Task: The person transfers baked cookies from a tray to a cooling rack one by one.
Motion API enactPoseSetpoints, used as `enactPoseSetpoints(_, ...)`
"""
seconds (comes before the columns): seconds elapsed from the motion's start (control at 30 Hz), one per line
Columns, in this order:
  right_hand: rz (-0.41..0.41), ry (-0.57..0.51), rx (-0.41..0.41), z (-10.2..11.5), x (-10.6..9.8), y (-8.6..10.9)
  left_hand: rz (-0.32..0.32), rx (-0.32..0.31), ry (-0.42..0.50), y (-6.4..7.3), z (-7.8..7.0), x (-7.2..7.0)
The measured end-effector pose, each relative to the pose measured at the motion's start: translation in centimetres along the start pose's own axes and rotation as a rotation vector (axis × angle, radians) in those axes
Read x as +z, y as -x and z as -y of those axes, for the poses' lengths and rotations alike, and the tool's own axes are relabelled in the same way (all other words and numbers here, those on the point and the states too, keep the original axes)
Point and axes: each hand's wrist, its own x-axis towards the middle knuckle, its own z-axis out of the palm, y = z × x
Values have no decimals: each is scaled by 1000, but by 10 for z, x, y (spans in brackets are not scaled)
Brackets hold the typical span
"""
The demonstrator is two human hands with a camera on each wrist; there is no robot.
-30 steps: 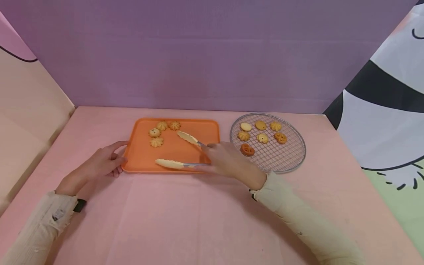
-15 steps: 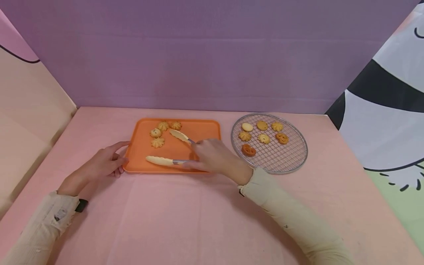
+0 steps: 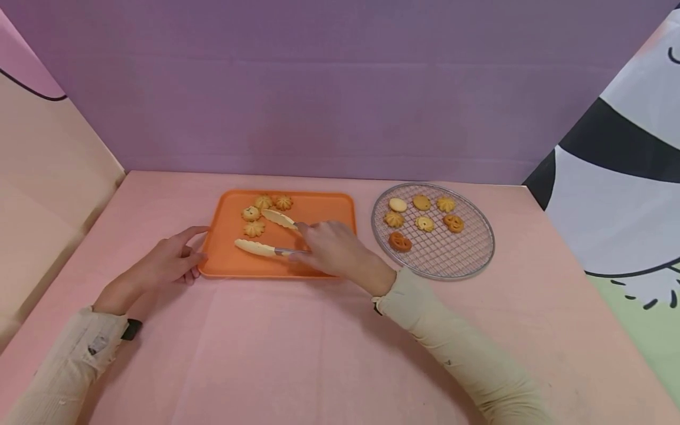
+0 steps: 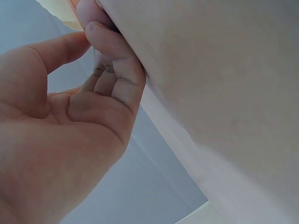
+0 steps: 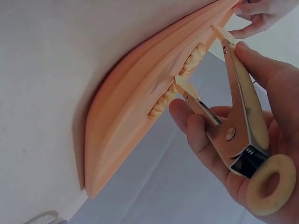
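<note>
My right hand [image 3: 332, 248] holds a pair of tongs [image 5: 240, 105] with cream scalloped tips and steel arms, thumb on one arm and fingers on the other. The tongs stand spread over an orange tray [image 3: 319, 206]. Their far tip lies by the upper cookies, their near tip lower left. A flower-shaped cookie [image 3: 254, 229] sits around the gap between the tips; contact cannot be made out. Beside it are a speckled round cookie [image 3: 251, 213] and two swirl cookies, one [image 3: 284, 202] further right. My left hand [image 3: 167, 260] holds the tray's left edge between thumb and fingers.
Right of the tray lies a round wire rack [image 3: 462, 254] bearing several cookies, among them a dark pretzel-shaped one [image 3: 399, 242] and a pale oval one [image 3: 397, 205]. A purple backdrop [image 3: 329, 118] rises behind the pink tabletop [image 3: 265, 354].
My right hand has moved left over the tray with the tongs, and their tips have come closer together around the lower cookie. My left hand stays at the tray's edge.
</note>
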Motion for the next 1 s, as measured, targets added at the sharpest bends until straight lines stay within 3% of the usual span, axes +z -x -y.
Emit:
enactPoseSetpoints(0.23,27,-2,37,1,-1,-1,-5,-6,4,0,-1,0)
enactPoseSetpoints(0.67,-27,-69,42,-5,5,2,-2,38,17,-2,4,2)
enactPoseSetpoints(1.0,-47,-35,5,-6,5,5,-8,28,0,1,1,1)
